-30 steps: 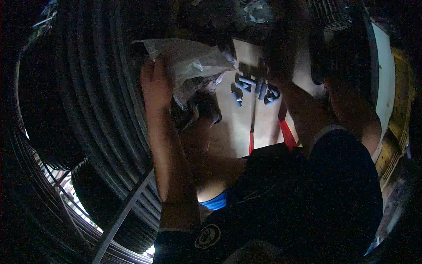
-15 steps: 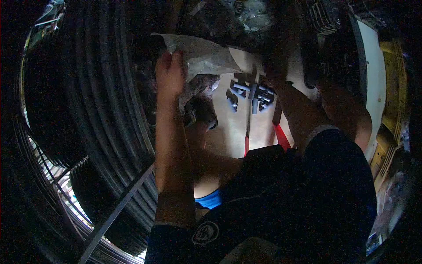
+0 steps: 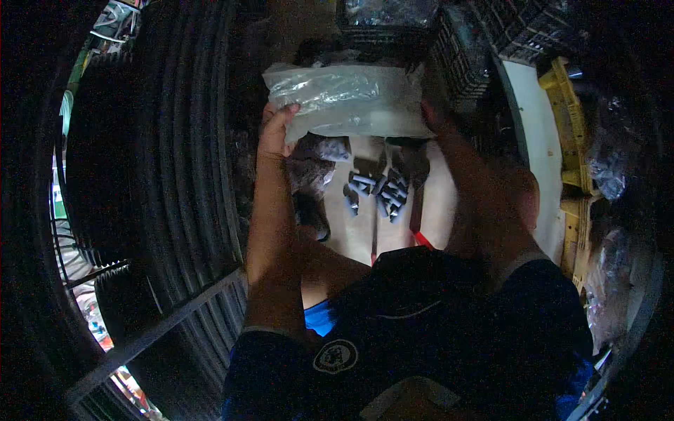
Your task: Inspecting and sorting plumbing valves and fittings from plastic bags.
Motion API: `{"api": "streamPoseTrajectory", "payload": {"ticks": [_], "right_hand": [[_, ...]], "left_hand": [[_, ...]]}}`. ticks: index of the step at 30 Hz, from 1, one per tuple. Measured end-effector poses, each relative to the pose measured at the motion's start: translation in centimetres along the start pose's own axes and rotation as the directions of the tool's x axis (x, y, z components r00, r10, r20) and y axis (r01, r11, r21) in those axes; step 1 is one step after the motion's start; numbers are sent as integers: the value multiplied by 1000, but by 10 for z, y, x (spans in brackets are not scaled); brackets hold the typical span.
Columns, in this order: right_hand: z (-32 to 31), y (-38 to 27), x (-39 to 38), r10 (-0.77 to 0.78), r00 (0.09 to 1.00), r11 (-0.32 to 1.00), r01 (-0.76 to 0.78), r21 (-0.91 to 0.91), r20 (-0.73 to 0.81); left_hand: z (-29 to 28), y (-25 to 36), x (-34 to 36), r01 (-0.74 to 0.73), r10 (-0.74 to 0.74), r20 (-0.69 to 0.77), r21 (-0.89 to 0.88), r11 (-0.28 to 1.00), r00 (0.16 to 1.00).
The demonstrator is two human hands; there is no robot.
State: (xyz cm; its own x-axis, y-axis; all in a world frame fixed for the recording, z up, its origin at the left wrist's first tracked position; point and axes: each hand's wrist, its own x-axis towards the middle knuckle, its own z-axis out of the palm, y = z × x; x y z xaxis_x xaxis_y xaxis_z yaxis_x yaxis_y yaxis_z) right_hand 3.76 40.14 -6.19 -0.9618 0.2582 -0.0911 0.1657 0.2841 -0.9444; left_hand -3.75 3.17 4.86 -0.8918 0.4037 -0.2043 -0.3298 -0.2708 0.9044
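Note:
A translucent plastic bag [image 3: 344, 105] is stretched sideways between my two hands. My left hand [image 3: 277, 128] pinches its left edge, the thumb lying over the film. At the right edge my right hand [image 3: 439, 119] is closed on the bag, though its fingers are in deep shadow. The bag looks flat, and I cannot make out anything inside it. Beneath it on the pale floor lies a loose pile of short grey tube-shaped pieces [image 3: 379, 191].
Thick black corrugated coils [image 3: 189, 168] rise on the left, crossed by a metal bar [image 3: 161, 326]. Crumpled plastic bags [image 3: 316, 165] lie beside the pile. Dark stacked crates [image 3: 463, 56] stand ahead on the right, beyond which are a white panel [image 3: 537, 119] and yellow crates [image 3: 565, 133].
My right hand has come up and taken the bag's right side. The bag has turned from a slanting hang to spread level between both hands. My view has shifted slightly.

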Motion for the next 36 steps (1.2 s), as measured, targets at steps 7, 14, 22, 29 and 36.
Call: {"api": "streamPoseTrajectory", "payload": {"ticks": [7,14,22,29,36], "right_hand": [[-70,-102,-8,-7,934,1000,0,21,358],[-40,-70,-2,-230,718,929,363,-72,656],[-34,-84,15,-271,736,776,548,-311,620],[-50,-77,28,-240,754,810,503,-302,611],[-66,-62,38,-48,806,841,352,-411,590]], "left_hand": [[23,-17,1,93,-68,-75,412,907,995],[16,-60,10,-283,318,32,550,786,947],[-37,-57,47,9,487,-330,834,552,809],[46,-70,44,-232,-28,498,451,862,867],[80,-93,24,-239,-139,442,693,680,886]]}}
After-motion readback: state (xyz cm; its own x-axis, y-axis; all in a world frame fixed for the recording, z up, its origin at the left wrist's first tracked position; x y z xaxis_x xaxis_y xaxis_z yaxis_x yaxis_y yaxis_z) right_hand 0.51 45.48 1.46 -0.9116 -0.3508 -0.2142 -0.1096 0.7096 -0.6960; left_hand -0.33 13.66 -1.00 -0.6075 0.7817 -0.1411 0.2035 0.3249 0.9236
